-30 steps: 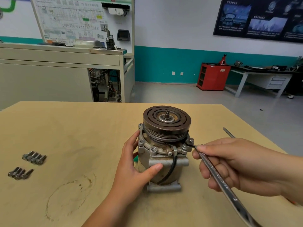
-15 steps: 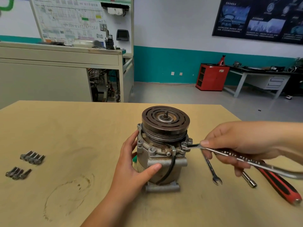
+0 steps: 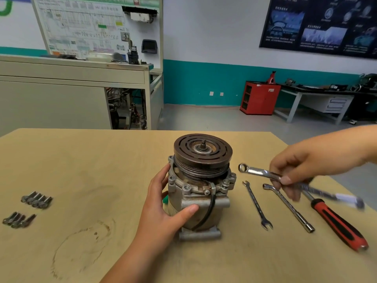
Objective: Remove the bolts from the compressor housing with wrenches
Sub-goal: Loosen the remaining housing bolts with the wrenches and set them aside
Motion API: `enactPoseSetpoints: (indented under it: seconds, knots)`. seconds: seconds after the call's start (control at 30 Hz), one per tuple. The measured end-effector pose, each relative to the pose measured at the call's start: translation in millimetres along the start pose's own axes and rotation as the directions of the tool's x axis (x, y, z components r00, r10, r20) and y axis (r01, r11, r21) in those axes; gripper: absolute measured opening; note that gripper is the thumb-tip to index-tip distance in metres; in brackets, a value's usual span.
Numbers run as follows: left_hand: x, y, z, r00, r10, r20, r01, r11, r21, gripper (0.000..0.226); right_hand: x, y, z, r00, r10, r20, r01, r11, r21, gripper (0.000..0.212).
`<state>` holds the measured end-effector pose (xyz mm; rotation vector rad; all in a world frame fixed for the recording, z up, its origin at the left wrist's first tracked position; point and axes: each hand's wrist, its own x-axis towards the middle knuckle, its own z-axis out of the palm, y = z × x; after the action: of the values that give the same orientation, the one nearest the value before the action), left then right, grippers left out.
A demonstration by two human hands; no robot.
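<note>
Head view: the compressor housing (image 3: 195, 205) stands upright in the middle of the bench (image 3: 81, 160). The left hand (image 3: 163, 203) closes its grip round the housing's side, thumb on the front. The right hand (image 3: 302, 166) pinches a ring wrench (image 3: 257, 172) (far end blurred) in the air, its ring just right of the flange bolts (image 3: 186, 187), not touching them.

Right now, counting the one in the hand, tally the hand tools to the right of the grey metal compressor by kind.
Flat silver steel wrenches: 2 (held wrench in the right hand, lying wrench)
L-shaped steel socket wrench: 1
Red-and-black-handled screwdriver: 1
Total: 4
</note>
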<state>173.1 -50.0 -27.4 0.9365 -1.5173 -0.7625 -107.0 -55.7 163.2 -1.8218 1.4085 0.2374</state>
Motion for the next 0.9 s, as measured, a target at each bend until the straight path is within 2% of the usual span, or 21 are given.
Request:
enactPoseSetpoints:
  seconds: [0.07, 0.13, 0.2, 0.27, 0.33, 0.4, 0.73, 0.9]
  knots:
    - [0, 0, 0, 1.000, 0.000, 0.001, 0.000, 1.000, -0.003, 0.084, -2, 4, 18, 0.998, -0.026, 0.053, 0.014, 0.977, 0.214, 0.013]
    - [0, 1, 1, 1.000, 0.000, -0.002, 0.000, 1.000, -0.007, 0.084, -4, -1, 45, 0.995, -0.066, 0.069, 0.030, 0.905, 0.425, 0.029]
    - [0, 2, 1, 1.000, 0.004, -0.003, -0.004, 1.000, -0.006, 0.084, -4, -13, 74, 0.995, -0.101, 0.007, 0.072, 0.761, 0.645, 0.030]
    - [0, 2, 1, 1.000, 0.010, -0.002, -0.010, 1.000, -0.003, 0.084, -3, -30, 95, 0.990, -0.114, -0.081, 0.132, 0.570, 0.811, 0.029]
    - [0, 1, 1, 1.000, 0.013, -0.002, -0.013, 1.000, 0.000, 0.085, -3, -46, 106, 0.982, -0.113, -0.154, 0.186, 0.395, 0.900, 0.029]
    - [-1, 1, 1, 1.000, 0.009, -0.002, -0.009, 1.000, 0.001, 0.085, -3, -56, 110, 0.973, -0.121, -0.199, 0.228, 0.321, 0.919, 0.034]
    - [0, 1, 2, 1.000, 0.019, -0.001, -0.019, 1.000, -0.002, 0.085, 10, -69, 116, 0.958, -0.100, -0.269, 0.286, 0.244, 0.927, 0.025]
    - [0, 1, 2, 1.000, 0.016, 0.006, -0.016, 1.000, -0.003, 0.088, 14, -61, 117, 0.972, -0.130, -0.196, 0.232, 0.402, 0.886, 0.036]
